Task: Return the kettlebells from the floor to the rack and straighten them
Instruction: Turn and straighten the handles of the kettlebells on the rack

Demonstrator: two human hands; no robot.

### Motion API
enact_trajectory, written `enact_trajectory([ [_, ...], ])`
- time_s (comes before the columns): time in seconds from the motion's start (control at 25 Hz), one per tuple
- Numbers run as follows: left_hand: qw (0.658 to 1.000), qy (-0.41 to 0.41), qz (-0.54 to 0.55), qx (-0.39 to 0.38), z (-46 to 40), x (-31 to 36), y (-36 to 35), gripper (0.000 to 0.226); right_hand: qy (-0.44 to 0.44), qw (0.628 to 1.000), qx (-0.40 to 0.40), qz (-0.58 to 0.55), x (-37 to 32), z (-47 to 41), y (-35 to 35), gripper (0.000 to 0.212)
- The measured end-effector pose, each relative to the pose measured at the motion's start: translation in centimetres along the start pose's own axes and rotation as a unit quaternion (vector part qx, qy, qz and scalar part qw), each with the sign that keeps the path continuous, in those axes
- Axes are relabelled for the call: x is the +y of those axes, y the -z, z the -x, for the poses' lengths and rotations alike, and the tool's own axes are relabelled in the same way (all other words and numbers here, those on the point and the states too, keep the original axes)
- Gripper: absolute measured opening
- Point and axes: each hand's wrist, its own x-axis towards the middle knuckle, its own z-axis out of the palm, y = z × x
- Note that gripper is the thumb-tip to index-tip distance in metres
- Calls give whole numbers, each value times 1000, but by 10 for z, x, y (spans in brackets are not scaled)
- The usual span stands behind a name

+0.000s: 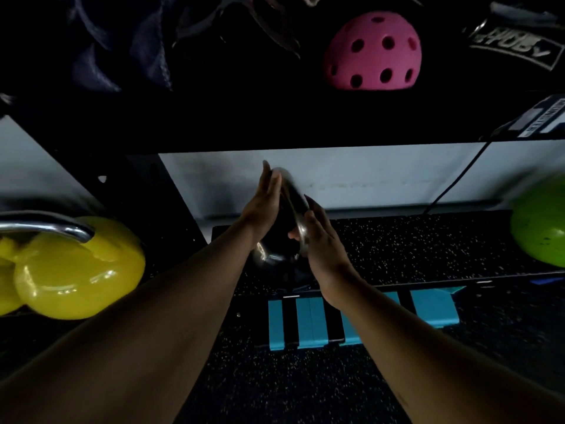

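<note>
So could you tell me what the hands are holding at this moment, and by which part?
Both hands hold the black kettlebell by its steel handle: the left hand against its left side, the right hand against its right.

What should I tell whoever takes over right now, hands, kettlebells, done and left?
Left hand: open, flat against the left side of the black kettlebell's steel handle.
Right hand: open, pressed on the handle's right side.
Black kettlebell sits on the speckled lower rack shelf, mid-shelf.
Yellow kettlebell at left, green kettlebell at right edge, both blurred.
Done: black one appears on the rack.
Left: square its handle; whether more remain on the floor cannot be seen.
</note>
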Motion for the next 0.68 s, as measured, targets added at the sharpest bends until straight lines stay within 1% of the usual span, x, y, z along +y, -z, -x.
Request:
enact_trajectory([
  [0.08, 1000, 1, -5, 6, -6, 1, 3, 56, 3, 999, -49, -15, -2, -1, -4, 42],
  [0.16, 1000, 6, 4, -4, -8, -1, 4, 57, 10, 997, -69, -19, 1, -2, -8, 44],
  [0.28, 1000, 10, 18, -22, -8, -3, 6, 57, 9, 998, -61, -18, 4, -5, -10, 44],
  [0.48, 999, 9, 32, -13, -14, -4, 8, 57, -4, 998, -62, 10, -3, -13, -11, 39],
  [0.6, 999, -15, 33, -11, -13, -10, 7, 55, -8, 999, -53, 8, 1, -7, -14, 43],
  [0.68, 999, -15, 36, -11, -12, -10, 6, 55, -13, 999, -42, -9, 2, -5, -16, 45],
])
